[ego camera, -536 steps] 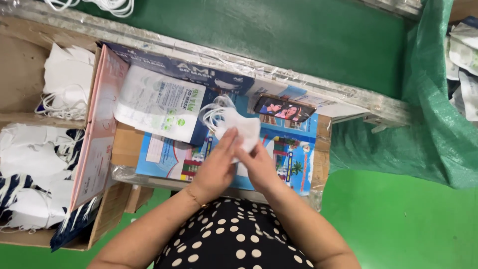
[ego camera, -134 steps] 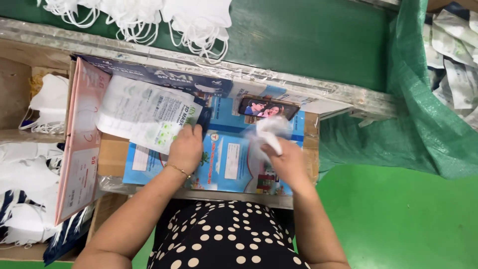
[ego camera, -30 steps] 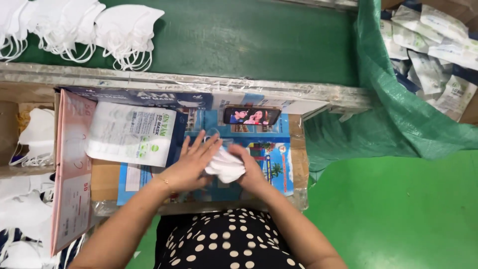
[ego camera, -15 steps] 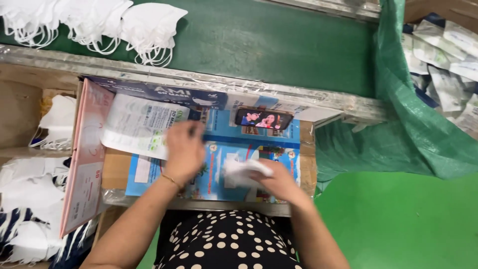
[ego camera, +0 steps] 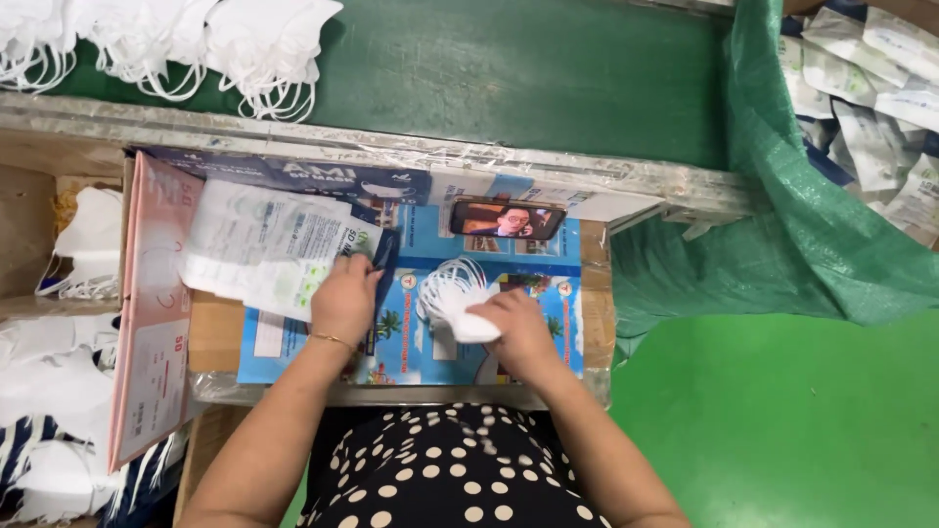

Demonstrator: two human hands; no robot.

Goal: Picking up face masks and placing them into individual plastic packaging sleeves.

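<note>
Now that the left hand (ego camera: 344,293) has left the folded mask (ego camera: 452,305) and gone over to the pouch stack (ego camera: 269,249), I read folding as done & bagging up next: left fingers curled on the top pouch's edge, right hand (ego camera: 516,328) pinching the mask shut over the blue sheet (ego camera: 548,274).

- Phone (ego camera: 507,219), lying flat with its screen lit, just beyond the right hand.
- Heap of white masks (ego camera: 176,44) on the green belt (ego camera: 509,78), well beyond the left hand.
- Pink carton flap (ego camera: 147,313), left of the left hand.
- Green woven sack (ego camera: 802,244), right of the right hand, with sealed packets (ego camera: 871,88) above it.
- Green floor (ego camera: 782,430), near right.
</note>
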